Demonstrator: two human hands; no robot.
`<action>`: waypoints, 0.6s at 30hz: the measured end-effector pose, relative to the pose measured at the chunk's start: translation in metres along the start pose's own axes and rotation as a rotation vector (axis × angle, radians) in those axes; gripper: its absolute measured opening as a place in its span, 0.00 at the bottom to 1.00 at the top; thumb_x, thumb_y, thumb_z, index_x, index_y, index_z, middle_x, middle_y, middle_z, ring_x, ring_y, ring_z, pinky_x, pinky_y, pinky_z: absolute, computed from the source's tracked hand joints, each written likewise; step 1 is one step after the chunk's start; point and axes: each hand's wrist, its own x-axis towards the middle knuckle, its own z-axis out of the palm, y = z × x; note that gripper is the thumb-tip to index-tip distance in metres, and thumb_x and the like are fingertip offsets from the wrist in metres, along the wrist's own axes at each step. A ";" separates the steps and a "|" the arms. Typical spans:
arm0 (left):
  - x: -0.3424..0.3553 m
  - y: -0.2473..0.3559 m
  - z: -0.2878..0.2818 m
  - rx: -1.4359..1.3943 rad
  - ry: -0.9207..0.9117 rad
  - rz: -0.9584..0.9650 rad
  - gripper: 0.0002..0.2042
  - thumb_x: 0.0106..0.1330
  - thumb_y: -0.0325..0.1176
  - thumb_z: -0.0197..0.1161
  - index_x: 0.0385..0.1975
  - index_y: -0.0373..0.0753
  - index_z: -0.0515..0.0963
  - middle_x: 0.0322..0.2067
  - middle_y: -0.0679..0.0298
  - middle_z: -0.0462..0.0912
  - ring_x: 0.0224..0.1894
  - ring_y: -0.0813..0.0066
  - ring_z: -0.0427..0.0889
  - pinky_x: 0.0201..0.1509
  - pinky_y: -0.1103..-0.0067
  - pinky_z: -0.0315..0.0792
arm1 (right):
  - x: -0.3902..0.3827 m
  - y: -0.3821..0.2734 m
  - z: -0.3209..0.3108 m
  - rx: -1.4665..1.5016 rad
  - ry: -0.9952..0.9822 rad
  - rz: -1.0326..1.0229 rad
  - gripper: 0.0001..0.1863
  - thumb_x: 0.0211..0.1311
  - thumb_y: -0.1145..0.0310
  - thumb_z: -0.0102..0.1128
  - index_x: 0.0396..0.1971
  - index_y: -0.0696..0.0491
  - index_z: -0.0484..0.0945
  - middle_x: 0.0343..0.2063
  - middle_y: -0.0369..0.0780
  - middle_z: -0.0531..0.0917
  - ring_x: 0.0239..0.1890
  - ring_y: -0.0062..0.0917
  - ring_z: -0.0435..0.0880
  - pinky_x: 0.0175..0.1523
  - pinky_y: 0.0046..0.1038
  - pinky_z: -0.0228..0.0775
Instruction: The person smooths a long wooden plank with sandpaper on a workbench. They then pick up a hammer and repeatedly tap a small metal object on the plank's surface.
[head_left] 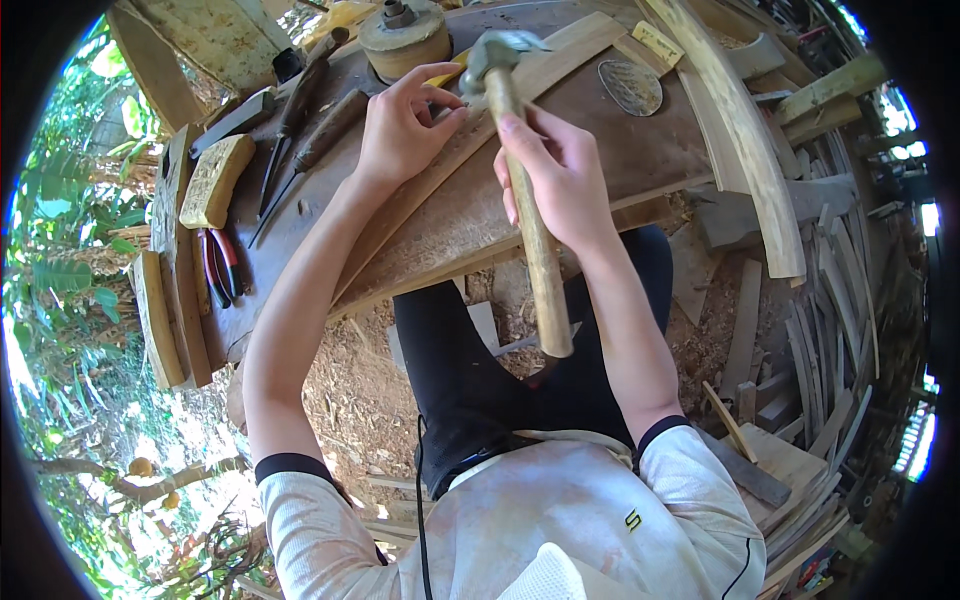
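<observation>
My right hand (562,175) is wrapped round the wooden handle of a hammer (540,265). Its metal head is raised over a long wooden plank (440,185) lying slantwise across the workbench (590,150). Close to the hammer head, my left hand (405,125) rests at the plank with thumb and forefinger pinched together. Whatever sits between those fingertips is too small to name. Left of that hand lie long tools with dark handles, among them a screwdriver-like one (335,125).
Red-handled pliers (220,265) and a curved wood block (217,182) lie on the bench's left. At the back stands a round block (405,42). A clear oval piece (630,88) lies right of the hammer. A long curved timber (735,120) overhangs the right edge, near stacked wood strips (840,290).
</observation>
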 end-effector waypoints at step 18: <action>-0.003 0.001 0.001 0.050 0.006 0.054 0.13 0.58 0.27 0.74 0.44 0.42 0.88 0.29 0.67 0.90 0.17 0.83 0.73 0.24 0.81 0.70 | 0.009 0.024 -0.021 -0.016 0.047 0.052 0.18 0.78 0.59 0.60 0.52 0.60 0.82 0.19 0.34 0.77 0.14 0.16 0.75 0.19 0.22 0.67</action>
